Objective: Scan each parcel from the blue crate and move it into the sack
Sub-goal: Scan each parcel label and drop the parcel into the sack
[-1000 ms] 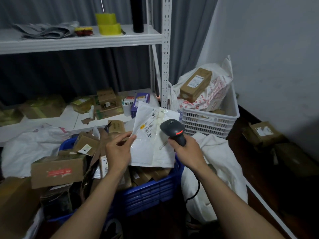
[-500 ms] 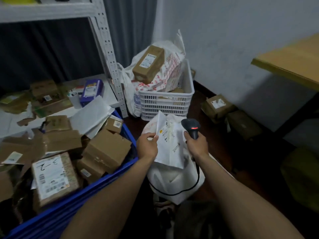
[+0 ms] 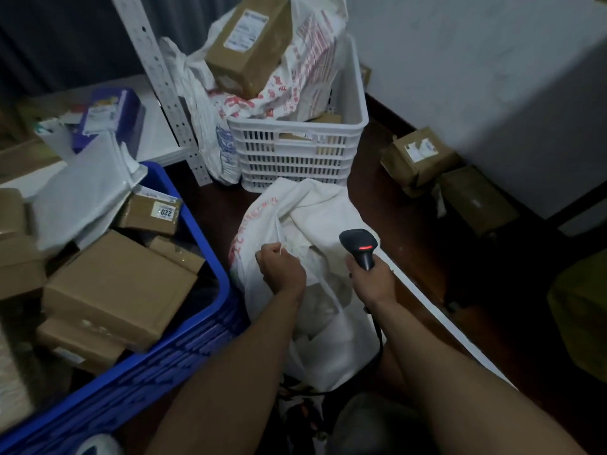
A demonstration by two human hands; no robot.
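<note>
The white sack (image 3: 331,353) stands open on the dark floor just right of the blue crate (image 3: 184,353), which holds several brown boxes (image 3: 118,290) and a white mailer (image 3: 82,195). My left hand (image 3: 281,270) is curled at the sack's mouth and pinches the top edge of the white mailer parcel (image 3: 297,246), which is mostly down inside the sack and hard to tell from the cloth. My right hand (image 3: 371,285) grips the black handheld scanner (image 3: 359,246) beside the sack, its red light lit and its cable hanging below.
Behind the sack a white slatted basket (image 3: 295,149) holds a printed bag and a long brown box (image 3: 249,44). A white shelf upright (image 3: 170,93) stands between crate and basket. Two brown boxes (image 3: 418,156) lie on the floor by the right wall.
My view swung right and down from the crate to the sack. My left hand carried the white mailer down from beside the scanner into the sack's mouth. The scanner stayed in my right hand.
</note>
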